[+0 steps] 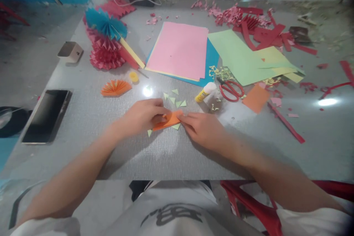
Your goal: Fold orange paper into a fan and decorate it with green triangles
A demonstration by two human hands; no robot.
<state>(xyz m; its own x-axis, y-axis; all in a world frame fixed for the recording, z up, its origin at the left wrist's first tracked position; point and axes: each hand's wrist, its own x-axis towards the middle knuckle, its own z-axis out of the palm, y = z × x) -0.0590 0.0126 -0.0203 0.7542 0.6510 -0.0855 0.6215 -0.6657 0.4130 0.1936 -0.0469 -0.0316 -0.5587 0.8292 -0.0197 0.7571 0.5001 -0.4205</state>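
A narrow piece of folded orange paper (172,119) lies on the grey table between my hands. My left hand (145,115) is closed on its left end, fingertips pinching the paper. At the right end, my right hand (203,127) grips the paper between thumb and fingers. Small pale green paper triangles (173,100) are scattered just beyond it, and a few peek out beneath and beside it. An orange pleated fan (115,88) rests farther left. A glue stick (205,92) lies beyond my right hand, beside red-handled scissors (231,90).
Pink sheets (179,49) are stacked over blue paper, with green sheets (235,55) to their right. Red paper scraps (265,35) cover the back right. Pleated paper rosettes (106,44), a small box-shaped device (70,52) and a phone (47,116) occupy the left side.
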